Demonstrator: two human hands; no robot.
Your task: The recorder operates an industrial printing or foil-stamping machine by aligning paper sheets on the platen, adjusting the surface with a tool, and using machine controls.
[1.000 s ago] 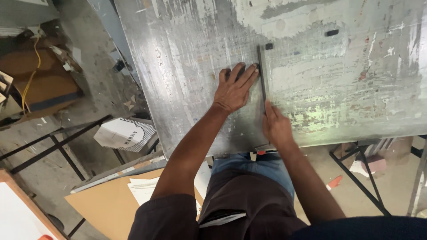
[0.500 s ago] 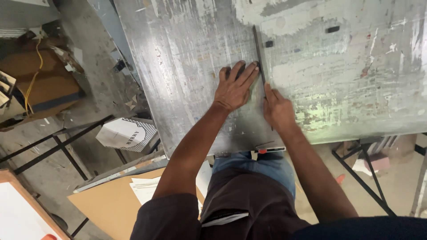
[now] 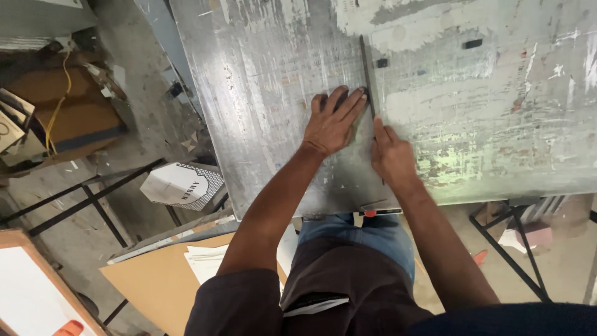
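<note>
Hands first: your left hand (image 3: 334,121) lies flat and spread, palm down, fingers fanned toward one o'clock, pressing on the long dark straightedge (image 3: 369,93) and the grey metal sheet (image 3: 280,81) beneath it. That open, weighted palm reads as a clamp, there to keep the strip from sliding. Your right hand (image 3: 392,155) sits just beside it at four o'clock, curled narrow with the forefinger stretched along the right side of the straightedge; it looks pinched on something slim, perhaps a scriber or blade, but what it grips you cannot tell from here.

Straightedge placement matters: it runs from near your right wrist toward twelve o'clock, almost square to the near edge of the table (image 3: 497,186), so a line drawn against it would cross the sheet cleanly. The right hand hugs its edge, probably so the strip guides the stroke.

Farther out, two small dark blocks (image 3: 472,43) rest on the scuffed surface at one and two o'clock, apart from both hands. A red-tipped tool (image 3: 373,213) lies at the table's near lip at six o'clock, close to your waist.

Off the table at nine o'clock, a white patterned box (image 3: 181,185) sits on the floor by a black metal frame (image 3: 93,199); brown cardboard sheets (image 3: 155,280) with papers lie at seven o'clock, and more cardboard with a yellow cable (image 3: 59,102) at ten.
</note>
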